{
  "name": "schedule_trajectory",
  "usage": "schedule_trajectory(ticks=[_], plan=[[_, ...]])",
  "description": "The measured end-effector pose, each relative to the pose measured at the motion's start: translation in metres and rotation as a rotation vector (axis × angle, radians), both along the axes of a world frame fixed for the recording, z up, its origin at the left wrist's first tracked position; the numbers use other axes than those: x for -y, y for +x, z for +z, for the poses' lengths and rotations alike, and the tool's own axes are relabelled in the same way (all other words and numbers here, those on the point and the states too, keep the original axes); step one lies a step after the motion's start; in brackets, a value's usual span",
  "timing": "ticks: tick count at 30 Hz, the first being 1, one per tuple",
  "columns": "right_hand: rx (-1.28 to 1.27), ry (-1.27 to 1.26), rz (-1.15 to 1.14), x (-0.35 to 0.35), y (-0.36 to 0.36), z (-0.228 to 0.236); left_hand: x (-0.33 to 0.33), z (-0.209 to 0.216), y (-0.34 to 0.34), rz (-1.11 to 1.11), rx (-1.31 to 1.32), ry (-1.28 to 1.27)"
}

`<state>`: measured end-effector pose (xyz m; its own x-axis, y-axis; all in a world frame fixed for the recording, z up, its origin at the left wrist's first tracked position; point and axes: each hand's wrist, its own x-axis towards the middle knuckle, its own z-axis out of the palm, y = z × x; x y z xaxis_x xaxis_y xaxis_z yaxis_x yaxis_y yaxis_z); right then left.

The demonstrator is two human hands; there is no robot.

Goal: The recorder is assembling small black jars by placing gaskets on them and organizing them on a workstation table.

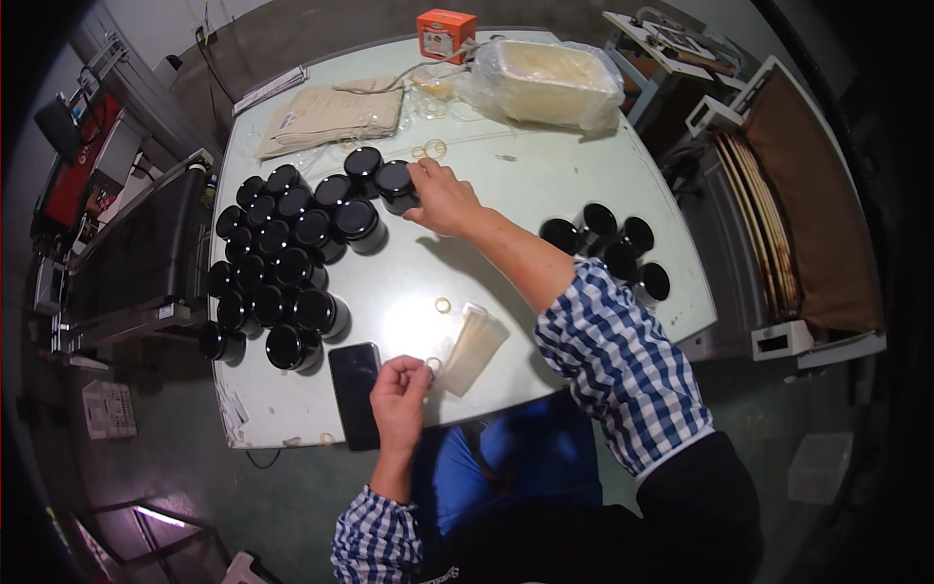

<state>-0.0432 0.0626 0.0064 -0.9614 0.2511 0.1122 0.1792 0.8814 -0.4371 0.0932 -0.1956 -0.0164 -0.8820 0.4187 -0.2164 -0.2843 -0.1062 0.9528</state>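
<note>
My right hand point(443, 200) reaches across the white table and is closed around a black-lidded jar point(394, 177) at the edge of the jar group. Nearer to me, my left hand point(399, 394) pinches a small pale ring point(434, 364) between thumb and fingertips. Just right of it lies a stack of narrow translucent sleeves point(473, 352). A black phone point(355, 397) rests partly beside my left hand, close to the table's front edge. Another ring point(443, 305) sits loose beyond the sleeves. Many dark jars point(313, 228) stand crowded together at the left.
Several more black jars point(620, 258) stand at the right. At the back are a plastic-lined tub point(550, 83), an orange box point(447, 36), brown paper bags point(336, 117) and loose rings point(434, 149). A rack with brown sheets point(778, 209) stands beyond the table's right edge.
</note>
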Motion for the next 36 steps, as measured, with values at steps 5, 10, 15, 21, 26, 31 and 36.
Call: schedule_trajectory(ticks=[5,10,15,21,26,31,36], plan=[[0.047,0.092,-0.004,0.016,-0.051,-0.002,0.012,-0.006,-0.002,-0.011,-0.019,0.049],[0.163,0.094,0.054,0.009,-0.030,0.004,0.014,-0.002,-0.008,0.017,-0.038,0.002],[0.128,0.119,0.101,0.003,0.054,0.002,0.015,0.004,-0.012,0.049,-0.121,-0.083],[0.056,0.116,0.131,-0.002,0.148,0.003,0.001,0.007,0.002,-0.021,-0.089,-0.006],[0.050,0.128,0.089,0.004,0.200,0.006,-0.017,0.010,0.020,-0.079,-0.080,-0.032],[0.153,0.071,0.025,0.004,0.242,0.011,-0.037,0.012,0.032,-0.144,-0.095,-0.065],[-0.329,-0.239,0.011,0.022,0.279,0.017,-0.055,0.016,0.047,-0.209,-0.122,-0.012]])
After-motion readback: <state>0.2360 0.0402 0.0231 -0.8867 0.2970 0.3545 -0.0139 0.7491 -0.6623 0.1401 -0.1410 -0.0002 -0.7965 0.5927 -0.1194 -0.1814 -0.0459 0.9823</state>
